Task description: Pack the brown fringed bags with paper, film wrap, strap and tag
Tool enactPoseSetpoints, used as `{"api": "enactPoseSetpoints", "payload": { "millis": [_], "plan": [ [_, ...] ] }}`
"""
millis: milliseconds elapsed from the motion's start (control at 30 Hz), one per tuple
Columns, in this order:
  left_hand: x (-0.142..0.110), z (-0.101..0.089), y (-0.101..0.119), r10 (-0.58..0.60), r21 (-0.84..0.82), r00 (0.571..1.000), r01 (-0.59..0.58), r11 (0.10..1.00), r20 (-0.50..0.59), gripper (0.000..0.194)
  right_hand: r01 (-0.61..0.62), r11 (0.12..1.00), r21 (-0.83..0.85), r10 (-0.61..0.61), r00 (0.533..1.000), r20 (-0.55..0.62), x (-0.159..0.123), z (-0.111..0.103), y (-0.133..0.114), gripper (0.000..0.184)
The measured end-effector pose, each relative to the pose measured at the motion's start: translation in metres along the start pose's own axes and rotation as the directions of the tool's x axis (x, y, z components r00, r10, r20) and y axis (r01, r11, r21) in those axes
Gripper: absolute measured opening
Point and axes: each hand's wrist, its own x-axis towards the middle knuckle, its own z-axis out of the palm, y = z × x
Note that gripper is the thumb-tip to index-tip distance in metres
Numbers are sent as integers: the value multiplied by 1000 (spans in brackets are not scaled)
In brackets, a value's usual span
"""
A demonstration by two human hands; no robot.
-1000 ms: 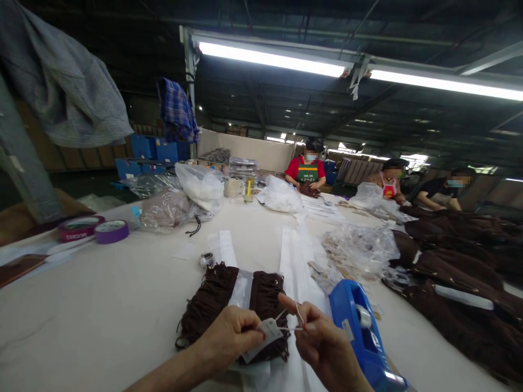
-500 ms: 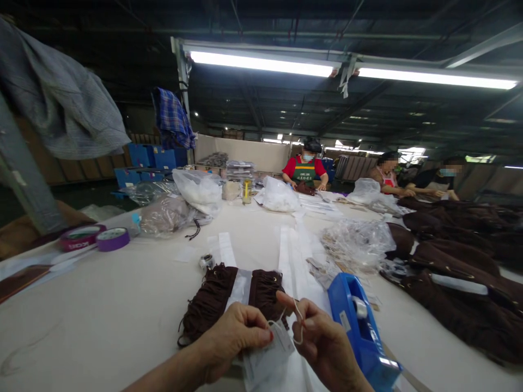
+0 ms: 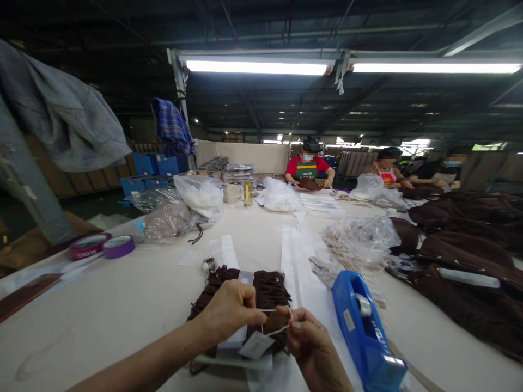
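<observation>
My left hand [image 3: 229, 313] is closed in a pinch on one side of a thin white string [image 3: 268, 310]. On the other side, my right hand [image 3: 312, 337] pinches the same string, so it stands as a loop between the fingers. A pale hang tag [image 3: 256, 344] dangles from the loop, and a brown tag seems to sit behind it. Below both hands lies a folded dark brown fringed piece [image 3: 272, 288] with a pale band round its middle, partly covered by my left hand and forearm.
A blue tape dispenser [image 3: 365, 326] stands just right of my right hand. Dark brown fabric items [image 3: 461, 283] pile up at the right, beside clear plastic bags [image 3: 363, 239]. Purple tape rolls [image 3: 118, 246] lie at the left. Several co-workers [image 3: 308, 169] sit across the table.
My left hand has let the tag go from its fingers and now holds the string, raised slightly. The string has been spread into a loop with the tag hanging below.
</observation>
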Motion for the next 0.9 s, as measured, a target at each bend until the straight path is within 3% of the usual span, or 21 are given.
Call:
{"api": "enactPoseSetpoints", "payload": {
  "millis": [133,300,467,600,733,800,900],
  "plan": [
    [8,-12,10,115,8,993,-115,993,35,25,44,997,-68,-46,999,-24,4,-3,12,15],
    [10,-18,27,64,-112,993,-53,992,95,18,146,973,-178,-150,989,-9,3,2,19,24],
    [8,-19,38,22,-385,986,44,922,166,15,187,920,-344,-171,982,76,-3,5,23,27],
    [7,-19,35,-19,-477,976,124,870,218,17,260,835,-485,-199,964,173,-7,3,29,23],
    [4,-19,31,4,-532,966,138,836,258,18,446,662,-602,-330,895,300,-10,3,32,13],
    [3,-20,30,45,-567,956,134,813,291,20,471,596,-650,-333,882,334,-11,3,32,10],
    [2,-21,30,74,-601,947,137,787,313,21,447,611,-654,-280,894,350,-9,3,35,9]
  ]
}}
